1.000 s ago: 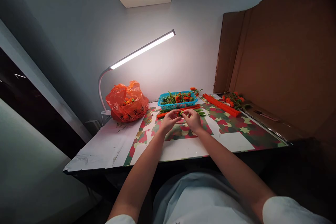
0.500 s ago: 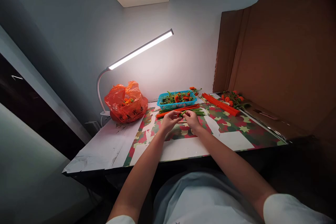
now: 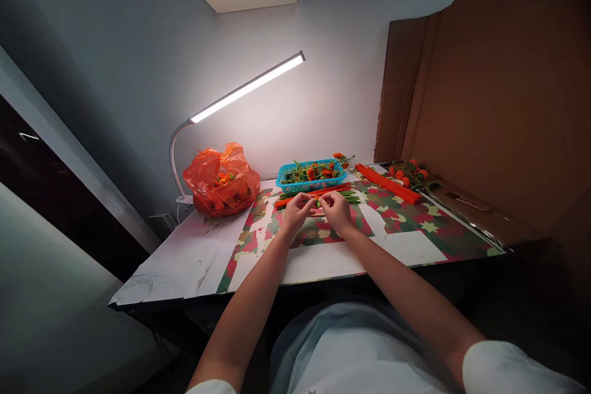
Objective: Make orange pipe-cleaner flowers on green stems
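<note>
My left hand (image 3: 296, 213) and my right hand (image 3: 338, 214) meet over the middle of the table, fingertips pinched close together. Between them shows a small green piece (image 3: 318, 203), which looks like part of a pipe cleaner; most of it is hidden by my fingers. Just beyond the hands lie orange pipe cleaners (image 3: 287, 201) and green pipe cleaners (image 3: 353, 197), side by side. Behind these stands a blue basket (image 3: 311, 186) holding orange flowers (image 3: 327, 172) with green stems.
An orange plastic bag (image 3: 226, 194) with flowers inside sits at the left, near a lit desk lamp (image 3: 249, 86). At the right lie a bundle of orange strips (image 3: 388, 183) and more orange flowers (image 3: 406, 177), beside a tall cardboard sheet (image 3: 480, 92).
My right hand's fingers have drawn in closer to the left fingertips, and less of the green piece shows between them. The other things have not moved.
</note>
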Available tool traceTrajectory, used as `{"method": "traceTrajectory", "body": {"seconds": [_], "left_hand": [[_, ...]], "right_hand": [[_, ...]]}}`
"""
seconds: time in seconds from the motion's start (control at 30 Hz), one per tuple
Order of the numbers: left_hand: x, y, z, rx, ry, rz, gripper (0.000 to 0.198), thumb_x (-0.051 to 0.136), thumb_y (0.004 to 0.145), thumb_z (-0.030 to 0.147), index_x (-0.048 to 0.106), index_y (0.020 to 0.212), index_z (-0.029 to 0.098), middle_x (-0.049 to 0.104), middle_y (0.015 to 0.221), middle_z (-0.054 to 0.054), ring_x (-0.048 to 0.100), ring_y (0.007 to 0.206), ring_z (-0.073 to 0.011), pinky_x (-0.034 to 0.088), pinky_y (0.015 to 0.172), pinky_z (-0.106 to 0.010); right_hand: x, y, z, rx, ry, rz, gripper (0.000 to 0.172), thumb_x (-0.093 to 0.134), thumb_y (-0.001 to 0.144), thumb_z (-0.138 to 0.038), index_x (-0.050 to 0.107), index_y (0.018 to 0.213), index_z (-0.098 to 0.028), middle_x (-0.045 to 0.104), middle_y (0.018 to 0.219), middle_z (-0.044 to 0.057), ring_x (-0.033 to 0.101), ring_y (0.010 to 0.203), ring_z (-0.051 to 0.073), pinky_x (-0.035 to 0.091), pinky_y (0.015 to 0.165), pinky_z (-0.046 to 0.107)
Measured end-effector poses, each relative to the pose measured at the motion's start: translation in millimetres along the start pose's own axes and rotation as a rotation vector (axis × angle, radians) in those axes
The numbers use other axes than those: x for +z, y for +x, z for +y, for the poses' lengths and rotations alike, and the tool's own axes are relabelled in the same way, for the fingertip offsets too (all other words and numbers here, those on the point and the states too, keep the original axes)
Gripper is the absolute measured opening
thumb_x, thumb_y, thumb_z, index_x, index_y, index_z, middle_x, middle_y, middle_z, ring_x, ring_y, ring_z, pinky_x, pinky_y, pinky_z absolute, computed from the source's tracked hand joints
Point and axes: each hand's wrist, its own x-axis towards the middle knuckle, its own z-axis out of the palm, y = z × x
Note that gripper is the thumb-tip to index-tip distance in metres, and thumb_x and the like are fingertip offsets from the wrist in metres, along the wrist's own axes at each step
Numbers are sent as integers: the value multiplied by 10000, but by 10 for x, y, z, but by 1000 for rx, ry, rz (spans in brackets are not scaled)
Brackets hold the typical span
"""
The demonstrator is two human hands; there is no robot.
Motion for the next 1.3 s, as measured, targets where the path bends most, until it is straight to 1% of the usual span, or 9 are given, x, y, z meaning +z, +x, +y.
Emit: {"method": "traceTrajectory", "body": {"seconds": [0.1,0.23,0.47,0.57,0.8,0.9,1.0,1.17,1.3], "left_hand": [[-8,22,-57,15,33,17,361,695,697,486,624,784,143,626,794,-22,611,690,-129,572,623,-288],[-34,48,-126,59,143,19,340,689,707,473,659,775,141,661,762,-47,616,670,-150,542,621,-290],[24,-8,-29,306,376,50,210,660,755,390,668,711,185,694,772,-64,626,727,-185,494,678,-302],[46,-20,-21,341,416,51,181,653,758,362,658,715,187,690,763,-60,620,718,-179,487,661,-291],[44,27,-96,156,206,153,293,683,713,441,636,682,154,646,681,-37,593,614,-140,512,604,-275],[40,40,-88,73,45,174,348,720,660,476,619,668,143,628,681,-22,591,617,-125,542,603,-274],[46,40,-67,31,-30,179,368,762,605,468,608,655,137,611,663,-4,577,599,-105,559,607,-273],[46,27,-66,39,-2,140,345,741,636,453,615,672,134,619,673,-13,583,598,-111,561,585,-279],[28,26,-97,49,34,129,313,723,661,430,617,686,136,634,708,-24,593,606,-119,556,592,-288]], "right_hand": [[-5,-19,-16,-93,-117,-32,141,522,799,-261,568,681,-198,589,718,24,531,689,164,385,660,285],[-15,-28,-36,-118,-228,-74,139,515,826,-234,568,703,-197,608,762,28,547,754,173,359,709,299],[-7,-29,-17,-17,-160,-87,142,481,816,-228,553,697,-202,609,793,33,544,765,177,364,669,284],[7,-24,0,11,-109,-76,141,482,798,-251,546,683,-201,606,783,36,541,744,178,381,666,288],[34,67,85,200,217,30,224,461,796,-403,552,764,-200,614,758,40,545,681,172,426,617,278],[24,68,99,190,113,8,250,456,802,-415,515,674,-208,579,688,22,510,628,161,388,584,270],[10,31,71,60,-88,-74,288,445,830,-390,476,605,-213,547,635,5,488,617,154,348,594,267],[-25,-11,12,-77,-349,-148,277,431,865,-287,443,600,-205,562,669,12,481,634,147,279,599,264],[-35,-11,13,-119,-372,-213,304,410,875,-256,391,576,-207,518,626,1,449,584,138,257,572,262]]}}
